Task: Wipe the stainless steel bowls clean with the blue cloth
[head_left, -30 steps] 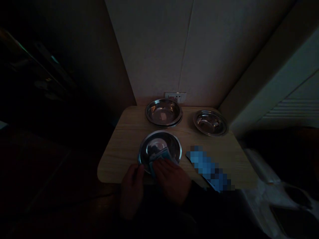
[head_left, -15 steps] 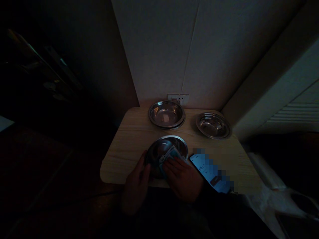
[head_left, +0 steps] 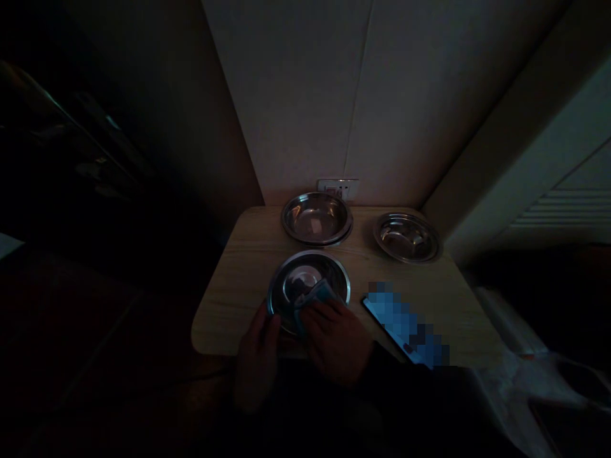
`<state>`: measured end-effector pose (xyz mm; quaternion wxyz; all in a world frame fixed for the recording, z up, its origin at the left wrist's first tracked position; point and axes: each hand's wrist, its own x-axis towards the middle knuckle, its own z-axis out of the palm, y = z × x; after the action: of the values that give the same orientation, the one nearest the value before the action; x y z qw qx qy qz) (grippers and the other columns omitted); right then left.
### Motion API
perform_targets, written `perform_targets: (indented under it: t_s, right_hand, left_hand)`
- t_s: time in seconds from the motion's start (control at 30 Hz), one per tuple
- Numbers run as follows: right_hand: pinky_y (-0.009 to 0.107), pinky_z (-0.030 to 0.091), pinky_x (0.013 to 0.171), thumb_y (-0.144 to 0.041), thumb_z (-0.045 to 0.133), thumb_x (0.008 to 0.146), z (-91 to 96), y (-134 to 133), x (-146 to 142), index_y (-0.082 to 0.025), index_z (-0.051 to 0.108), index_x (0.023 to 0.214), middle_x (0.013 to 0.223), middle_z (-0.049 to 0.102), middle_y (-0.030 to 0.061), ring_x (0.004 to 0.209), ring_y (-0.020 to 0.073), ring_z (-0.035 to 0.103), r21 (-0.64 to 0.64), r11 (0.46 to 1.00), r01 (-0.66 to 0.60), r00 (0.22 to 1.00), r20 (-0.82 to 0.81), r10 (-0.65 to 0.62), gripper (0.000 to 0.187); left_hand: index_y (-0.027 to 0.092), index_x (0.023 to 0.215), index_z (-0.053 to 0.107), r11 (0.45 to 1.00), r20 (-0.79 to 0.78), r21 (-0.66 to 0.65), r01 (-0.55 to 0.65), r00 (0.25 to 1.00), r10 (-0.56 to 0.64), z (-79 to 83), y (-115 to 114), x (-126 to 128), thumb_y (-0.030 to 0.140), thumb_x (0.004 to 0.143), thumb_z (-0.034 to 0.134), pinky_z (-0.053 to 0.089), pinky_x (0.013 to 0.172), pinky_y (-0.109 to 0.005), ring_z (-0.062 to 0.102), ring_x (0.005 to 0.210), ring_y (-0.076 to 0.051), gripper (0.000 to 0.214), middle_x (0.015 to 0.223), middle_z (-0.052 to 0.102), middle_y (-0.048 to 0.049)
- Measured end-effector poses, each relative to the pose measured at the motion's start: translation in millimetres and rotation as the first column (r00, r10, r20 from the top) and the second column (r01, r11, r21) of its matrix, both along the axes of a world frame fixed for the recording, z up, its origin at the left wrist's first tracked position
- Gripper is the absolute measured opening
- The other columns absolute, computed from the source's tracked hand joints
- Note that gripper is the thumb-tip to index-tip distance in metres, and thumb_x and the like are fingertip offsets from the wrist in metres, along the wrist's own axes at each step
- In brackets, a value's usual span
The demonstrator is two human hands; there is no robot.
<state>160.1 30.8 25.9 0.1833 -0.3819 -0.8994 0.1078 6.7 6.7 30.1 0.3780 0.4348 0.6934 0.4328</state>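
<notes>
A shiny metal bowl [head_left: 291, 267] is at the near side of the small wooden table. My left hand [head_left: 258, 356] grips its near left rim, thumb and fingers closed on the edge. Inside the bowl's near right part, my right hand [head_left: 337, 337] presses a folded light-blue cloth [head_left: 319, 292] against the metal. The palm hides part of the cloth and the bowl's near edge. The dim light blurs the finger details.
Stacked metal bowls [head_left: 317, 219] stand at the back by a wall socket [head_left: 338, 188]. More stacked metal dishes [head_left: 407, 238] lie at the back right. A lit phone [head_left: 396, 324] rests right of my right hand on the wooden table [head_left: 224, 280].
The bowl has shifted a little left and tilts less, showing more of its inside. My right hand and the cloth have moved left with it; my left hand stays at the rim.
</notes>
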Motion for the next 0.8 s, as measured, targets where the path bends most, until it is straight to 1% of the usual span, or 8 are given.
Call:
perform_targets:
  t_s: [0.07, 0.2, 0.3, 0.37, 0.43, 0.57, 0.73, 0.8]
  right_hand:
    - [0.047, 0.034, 0.099, -0.023, 0.049, 0.083, 0.7, 2, 4, -0.012, 0.053, 0.119, 0.117, 0.061, 0.0128, 0.113, 0.0258, 0.049, 0.005, 1.000, -0.023, 0.999, 0.029, 0.023, 0.037]
    - [0.040, 0.035, 0.099, -0.023, 0.044, 0.086, 3.5, 7, -14, -0.011, 0.045, 0.128, 0.128, 0.053, 0.0117, 0.123, 0.0226, 0.040, 0.002, 1.000, -0.023, 0.998, -0.051, 0.023, 0.043]
    - [0.040, 0.036, 0.098, -0.023, 0.042, 0.087, 4.1, 9, -26, -0.010, 0.045, 0.128, 0.128, 0.053, 0.0115, 0.122, 0.0231, 0.041, -0.004, 1.000, 0.010, 0.995, -0.102, -0.010, 0.042]
    - [0.042, 0.037, 0.096, -0.025, 0.043, 0.087, 3.3, 9, -22, -0.011, 0.048, 0.123, 0.122, 0.058, 0.0115, 0.117, 0.0241, 0.046, -0.009, 1.000, -0.022, 0.997, -0.075, 0.021, 0.039]
    - [0.043, 0.035, 0.097, -0.025, 0.045, 0.086, 2.2, 8, -11, -0.012, 0.052, 0.118, 0.115, 0.061, 0.0108, 0.111, 0.0242, 0.049, -0.015, 0.998, -0.054, 0.998, -0.024, 0.054, 0.035]
    - [0.045, 0.028, 0.101, -0.023, 0.048, 0.083, 2.4, 7, 10, -0.013, 0.054, 0.114, 0.112, 0.063, 0.0110, 0.111, 0.0244, 0.049, 0.007, 0.999, -0.052, 0.998, 0.038, 0.052, 0.034]
    - [0.046, 0.026, 0.102, -0.024, 0.049, 0.081, 3.0, 8, 12, -0.011, 0.056, 0.113, 0.112, 0.063, 0.0124, 0.112, 0.0255, 0.048, 0.014, 0.996, -0.085, 0.994, 0.075, 0.083, 0.035]
    - [0.046, 0.024, 0.103, -0.024, 0.049, 0.080, 2.9, 8, 12, -0.011, 0.055, 0.113, 0.113, 0.062, 0.0127, 0.112, 0.0255, 0.048, 0.018, 0.995, -0.098, 0.991, 0.090, 0.096, 0.036]
  left_hand:
    - [0.017, 0.117, 0.057, 1.000, 0.023, -0.030, -0.007, 1.000, 0.007, 0.3, 1, 1, 0.045, 0.080, 0.049, 0.046, 0.089, -0.034, 0.059, 0.105, -0.024, 0.047, 0.114, 0.065, -0.0086]
    - [0.018, 0.112, 0.061, 0.999, -0.003, -0.028, -0.015, 1.000, 0.015, 0.2, 1, 0, 0.044, 0.079, 0.049, 0.040, 0.098, -0.033, 0.055, 0.112, -0.023, 0.044, 0.118, 0.063, -0.0084]
    - [0.017, 0.112, 0.061, 0.999, -0.016, -0.033, -0.012, 1.000, 0.011, 1.8, 0, -2, 0.043, 0.079, 0.048, 0.038, 0.100, -0.033, 0.053, 0.115, -0.023, 0.043, 0.122, 0.061, -0.0088]
    - [0.017, 0.113, 0.060, 1.000, -0.009, -0.020, -0.020, 1.000, 0.020, 3.1, 0, -3, 0.043, 0.079, 0.048, 0.041, 0.096, -0.033, 0.055, 0.112, -0.023, 0.043, 0.120, 0.062, -0.0087]
    - [0.017, 0.113, 0.059, 1.000, 0.002, -0.017, -0.026, 1.000, 0.027, 3.8, 1, -2, 0.043, 0.079, 0.048, 0.046, 0.088, -0.032, 0.059, 0.103, -0.023, 0.044, 0.114, 0.065, -0.0084]
    - [0.017, 0.113, 0.058, 0.999, 0.033, -0.050, -0.003, 0.999, 0.004, 3.9, 4, -2, 0.045, 0.078, 0.052, 0.051, 0.074, -0.031, 0.064, 0.086, -0.021, 0.046, 0.106, 0.068, -0.0080]
    - [0.016, 0.101, 0.062, 0.999, -0.027, -0.023, -0.039, 0.999, 0.038, 8.8, 6, -13, 0.046, 0.076, 0.054, 0.051, 0.079, -0.032, 0.064, 0.088, -0.022, 0.040, 0.103, 0.068, -0.0097]
    - [0.016, 0.113, 0.057, 0.999, -0.058, 0.012, -0.050, 0.997, 0.050, 11.2, 8, -17, 0.045, 0.077, 0.054, 0.052, 0.079, -0.034, 0.064, 0.090, -0.022, 0.046, 0.111, 0.065, -0.0114]
